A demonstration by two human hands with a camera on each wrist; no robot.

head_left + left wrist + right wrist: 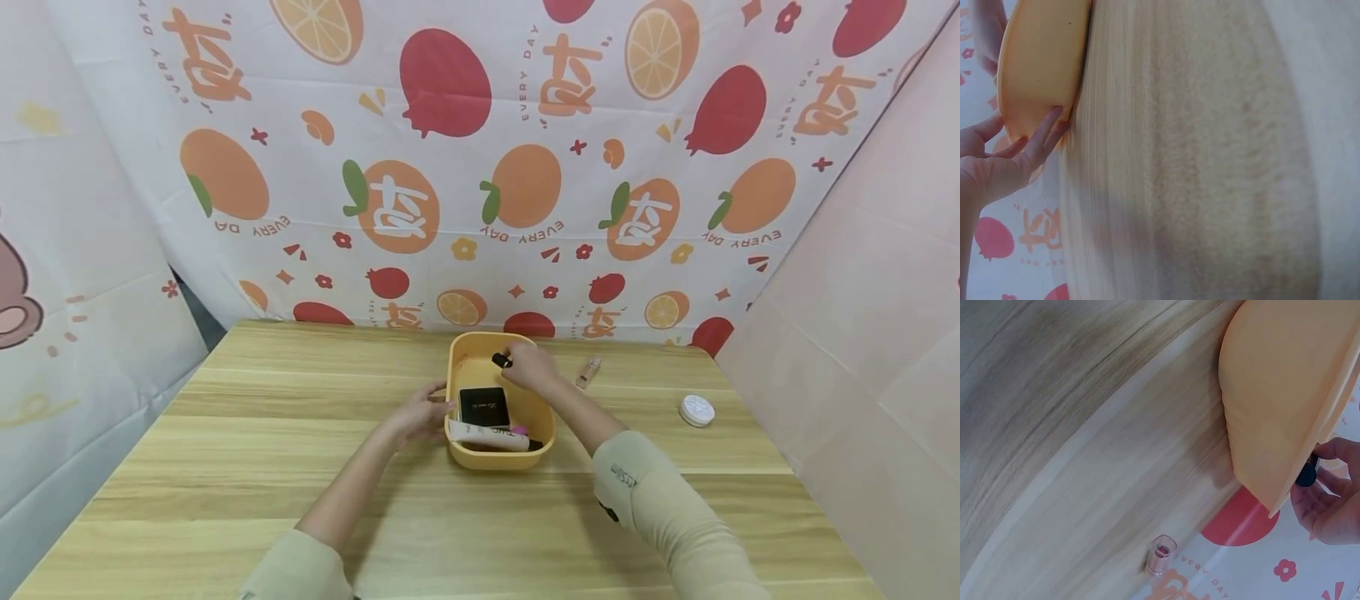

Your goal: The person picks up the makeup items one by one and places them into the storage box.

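A yellow plastic basin (457, 457) stands on the table. My left hand (420, 414) rests its loosely spread fingers on the basin's left wall, with the thumb by the rim in the left wrist view. Over the basin's far right part, my right hand (529, 367) pinches a small black tube (501, 360), which looks like a lipstick. Inside the basin lie a square black case (483, 407) and, nearer me, a pale squeeze tube (487, 436) with a black cap. A bit of something pink (519, 431) shows between them.
To the right of the basin, a small clear pinkish bottle (589, 372) lies on the wooden table (300, 433). Farther right sits a round white compact (697, 411). A fruit-printed cloth (465, 200) hangs along the table's back edge.
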